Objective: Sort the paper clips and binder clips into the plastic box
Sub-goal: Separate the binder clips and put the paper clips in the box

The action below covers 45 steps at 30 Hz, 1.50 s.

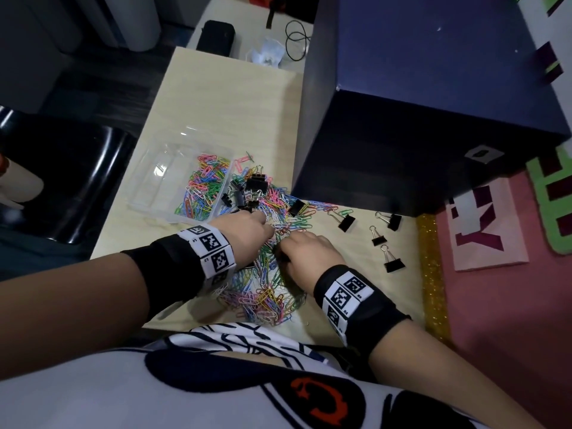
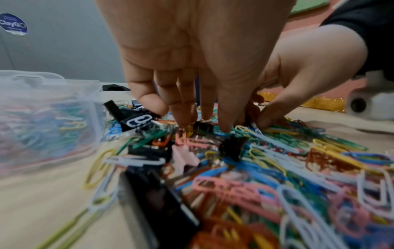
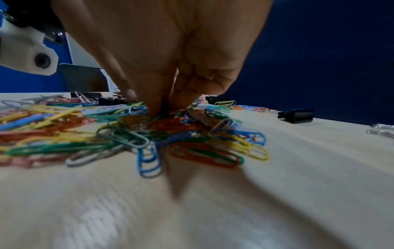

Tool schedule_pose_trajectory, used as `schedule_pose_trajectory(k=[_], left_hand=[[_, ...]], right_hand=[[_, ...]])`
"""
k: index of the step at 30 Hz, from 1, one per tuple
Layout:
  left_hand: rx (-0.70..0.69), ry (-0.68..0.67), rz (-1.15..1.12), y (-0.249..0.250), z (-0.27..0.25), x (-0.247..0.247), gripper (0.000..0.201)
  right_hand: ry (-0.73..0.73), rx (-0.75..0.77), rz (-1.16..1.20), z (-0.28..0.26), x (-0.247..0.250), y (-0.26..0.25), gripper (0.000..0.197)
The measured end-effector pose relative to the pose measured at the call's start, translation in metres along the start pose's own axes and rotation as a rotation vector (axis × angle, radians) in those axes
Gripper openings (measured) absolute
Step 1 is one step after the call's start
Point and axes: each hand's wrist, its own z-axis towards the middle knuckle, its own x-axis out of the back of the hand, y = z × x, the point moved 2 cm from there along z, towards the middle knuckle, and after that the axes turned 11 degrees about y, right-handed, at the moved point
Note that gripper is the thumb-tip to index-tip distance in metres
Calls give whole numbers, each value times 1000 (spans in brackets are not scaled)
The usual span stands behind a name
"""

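A clear plastic box sits left of centre, its right compartment holding coloured paper clips. A large pile of coloured paper clips covers the table in front of me. Black binder clips cluster beside the box, and more binder clips lie scattered to the right. My left hand points straight down, its fingertips touching the pile. My right hand pinches a small black binder clip in the middle of the pile, just right of the left hand.
A tall dark blue box stands at the back right, close to the pile. A gold glitter strip edges the table on the right, with a pink board beyond. A black chair is at the left. A black case lies far back.
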Motion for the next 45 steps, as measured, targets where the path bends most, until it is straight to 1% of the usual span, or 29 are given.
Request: schedule_pose_trajectory(k=[3,5,6,8,10,11,13,15,16,18,19,20,24,26,27,28,30,32,33,34,35,36,37,40,41,42,43,44,45], left_hand=[[7,-8,-16,-2,-2,-3,36],[-2,7,-25,-3,-4,-2,41],[-14,11,-26,-2,-6,-3,49],[-56,-13,-4,1,-10,-4,81],[-100,-53,58,7,-14,-8,112],[-121,-56,99,10,-15,-11,122],[-154,-44,168,17,-17,-19,130],[-156,-25,188,21,-16,-24,128],[-144,-11,182,22,-14,-25,125],[-123,15,171,22,-10,-21,121],[-118,21,165,21,-7,-18,122],[-113,25,154,21,-5,-15,121],[-95,61,113,19,2,-11,113],[-77,62,89,18,0,-6,114],[-78,58,93,17,-2,-4,116],[-88,44,116,16,-6,-2,122],[-122,-28,199,11,-14,-4,132],[-135,-101,261,9,-21,-11,133],[-129,-121,276,9,-23,-14,129],[-119,-124,277,9,-24,-17,123],[-108,-112,266,10,-24,-19,118],[-96,-96,249,11,-22,-21,116],[-84,-81,228,12,-19,-21,118],[-57,-53,164,13,-7,-18,139],[-49,-44,140,13,-5,-14,141],[-39,-23,114,12,-3,-10,139],[-22,6,83,11,-2,-6,133],[1,30,47,8,-1,-2,121],[28,49,0,4,-1,1,103]], right_hand=[[35,-22,62,-2,4,4,24],[133,-99,175,-6,9,10,17],[201,-155,216,-8,12,16,16],[302,-311,223,-10,18,32,21],[309,-499,178,-12,22,50,27],[303,-589,163,-13,24,57,30],[306,-722,159,-16,27,65,34],[274,-777,172,-19,29,65,32],[197,-780,171,-19,29,63,30],[-28,-763,142,-20,25,57,32],[-96,-759,135,-21,22,52,35],[-128,-760,143,-22,19,46,37],[-121,-701,226,-20,14,22,46],[-113,-696,219,-20,21,19,44],[-113,-695,203,-21,24,20,47],[-138,-691,171,-23,26,20,56],[-241,-686,114,-30,22,16,93],[-351,-682,93,-35,13,8,129],[-394,-679,77,-37,7,3,140],[-412,-673,52,-37,1,0,146],[-397,-666,24,-36,-1,-4,149],[-366,-666,6,-34,-3,-6,149],[-326,-669,12,-32,-5,-7,148],[-218,-699,138,-24,-4,-3,143],[-204,-701,162,-21,-1,0,141],[-205,-693,160,-19,3,3,137],[-209,-680,143,-18,8,7,132],[-203,-665,121,-17,13,10,124],[-180,-642,103,-16,17,12,112]])
